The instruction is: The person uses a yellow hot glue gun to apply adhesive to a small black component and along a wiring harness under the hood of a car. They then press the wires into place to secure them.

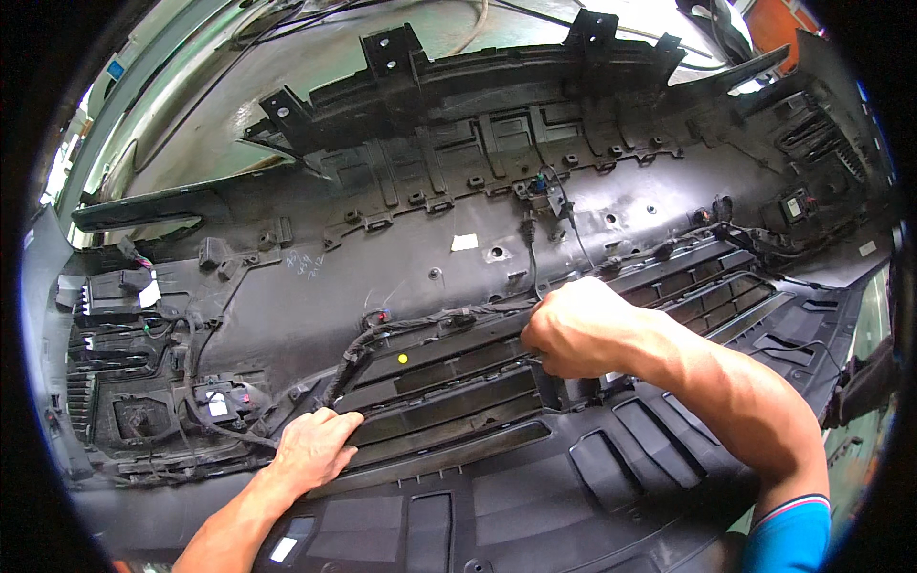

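Observation:
A large black car bumper cover [373, 258] lies with its inner side up in front of me. Along its middle runs a slatted black grille [449, 420]. At the grille's left end, my left hand [310, 449] rests with bent fingers gripping its frame. My right hand [578, 329] is closed in a fist over the grille's upper middle. Whatever its fingers pinch is hidden beneath them. A black wiring harness [449, 313] follows the grille's upper edge and passes by my right hand. A thin cable [576, 229] runs down toward that hand from a small connector bracket [544, 196].
Mounting tabs [392, 50] stick up along the far edge. White-labelled modules [220, 406] and more wiring sit at the left; another module [793, 205] is at the right. A ribbed black panel [497, 516] lies nearest me. Behind the bumper are hoses [468, 33] and an orange object [772, 33].

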The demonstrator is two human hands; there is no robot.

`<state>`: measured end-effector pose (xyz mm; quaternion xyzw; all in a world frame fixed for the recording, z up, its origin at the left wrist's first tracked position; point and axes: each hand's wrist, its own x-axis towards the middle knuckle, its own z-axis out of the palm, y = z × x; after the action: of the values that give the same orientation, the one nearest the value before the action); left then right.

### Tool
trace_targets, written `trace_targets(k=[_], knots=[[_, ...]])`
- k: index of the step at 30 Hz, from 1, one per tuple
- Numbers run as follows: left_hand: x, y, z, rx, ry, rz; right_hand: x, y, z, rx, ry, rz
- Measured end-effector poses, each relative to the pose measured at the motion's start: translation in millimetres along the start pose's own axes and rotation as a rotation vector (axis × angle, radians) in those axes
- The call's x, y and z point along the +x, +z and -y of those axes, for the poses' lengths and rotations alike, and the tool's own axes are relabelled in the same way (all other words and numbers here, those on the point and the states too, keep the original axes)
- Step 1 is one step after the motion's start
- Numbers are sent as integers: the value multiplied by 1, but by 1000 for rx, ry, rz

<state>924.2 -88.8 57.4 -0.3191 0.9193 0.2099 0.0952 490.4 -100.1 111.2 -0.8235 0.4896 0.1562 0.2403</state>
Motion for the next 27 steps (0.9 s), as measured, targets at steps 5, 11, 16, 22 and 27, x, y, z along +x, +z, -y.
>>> trace_targets(k=[5, 11, 16, 22, 27], knots=[[-1, -2, 1, -13, 8, -2, 2, 0, 1, -15, 7, -5], [-1, -2, 2, -12, 24, -5, 2, 1, 1, -2, 19, -16], [-1, -1, 1, 8, 21, 9, 2, -2, 2, -14, 39, 24], [-1, -2, -2, 25, 30, 0, 0, -2, 1, 40, 5, -10], [1, 0, -2, 22, 129, -60, 0, -2, 0, 27, 2, -15]])
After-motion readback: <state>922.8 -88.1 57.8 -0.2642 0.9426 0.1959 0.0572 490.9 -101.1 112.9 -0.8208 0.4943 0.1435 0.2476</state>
